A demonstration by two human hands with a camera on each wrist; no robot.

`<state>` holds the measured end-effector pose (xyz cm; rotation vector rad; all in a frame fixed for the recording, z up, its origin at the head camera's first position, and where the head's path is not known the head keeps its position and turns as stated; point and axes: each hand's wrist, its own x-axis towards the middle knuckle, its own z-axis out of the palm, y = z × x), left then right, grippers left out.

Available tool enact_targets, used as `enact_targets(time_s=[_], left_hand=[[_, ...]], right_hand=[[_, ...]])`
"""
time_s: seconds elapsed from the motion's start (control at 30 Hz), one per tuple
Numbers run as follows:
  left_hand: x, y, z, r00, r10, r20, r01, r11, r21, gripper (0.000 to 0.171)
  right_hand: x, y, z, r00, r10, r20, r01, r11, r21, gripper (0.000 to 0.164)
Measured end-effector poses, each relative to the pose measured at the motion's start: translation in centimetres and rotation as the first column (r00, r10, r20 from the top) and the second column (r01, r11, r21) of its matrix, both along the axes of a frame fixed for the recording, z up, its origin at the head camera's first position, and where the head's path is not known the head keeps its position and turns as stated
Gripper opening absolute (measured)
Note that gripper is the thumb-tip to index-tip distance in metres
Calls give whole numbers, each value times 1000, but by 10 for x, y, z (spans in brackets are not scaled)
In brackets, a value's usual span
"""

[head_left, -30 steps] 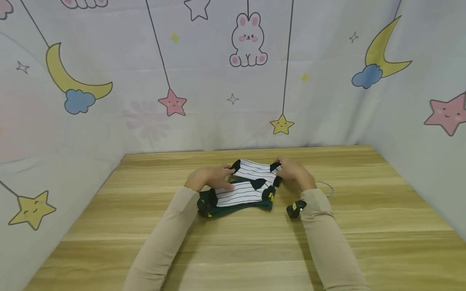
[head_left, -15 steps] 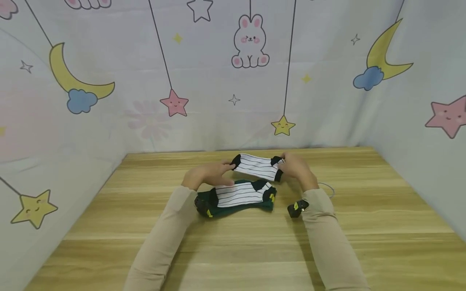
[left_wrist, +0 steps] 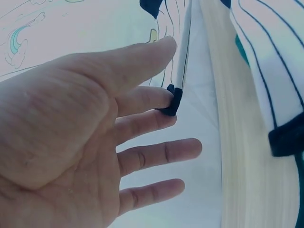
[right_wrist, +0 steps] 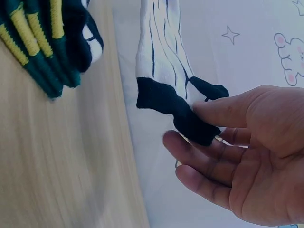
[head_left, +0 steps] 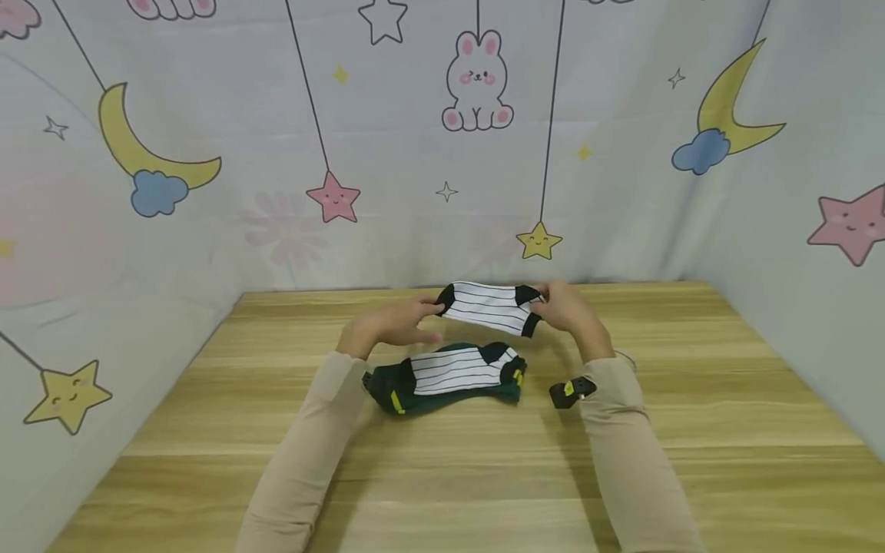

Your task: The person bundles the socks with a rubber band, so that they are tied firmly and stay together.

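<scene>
A white sock with thin black stripes and black ends is stretched sideways in the air above the table's far part. At its left end, my left hand pinches the black cuff; the left wrist view shows the other fingers nearly straight. My right hand pinches the black-patched right end between thumb and fingers, as the right wrist view shows. Nearer to me, a matching striped sock lies flat on dark green socks with yellow marks. How many green socks are stacked cannot be told.
The wood-patterned table extends in front of a white curtain printed with stars, moons and a rabbit. A thin pale loop lies partly hidden behind the right sleeve. Black wrist cameras are worn on both wrists.
Both hands have raised the striped sock up and away from the pile. It partly overlapped the other striped sock before; now a gap shows between them. The pile stays put.
</scene>
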<state>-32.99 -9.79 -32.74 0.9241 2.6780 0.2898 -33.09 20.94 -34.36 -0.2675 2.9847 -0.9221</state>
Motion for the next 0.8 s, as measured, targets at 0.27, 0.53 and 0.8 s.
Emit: enact_targets(time_s=[0.27, 0.53, 0.8], left_hand=[[-1, -6, 6, 997, -30, -66, 36, 996, 80, 58], [-1, -7, 9, 990, 7, -142, 16, 987, 162, 44], [-4, -8, 10, 981, 57, -183, -7, 966, 260, 29]], right_hand=[[1, -2, 6, 998, 52, 41, -46, 989, -141, 43], [0, 0, 6, 997, 79, 17, -76, 986, -151, 41], [2, 0, 5, 991, 124, 49, -104, 948, -302, 18]])
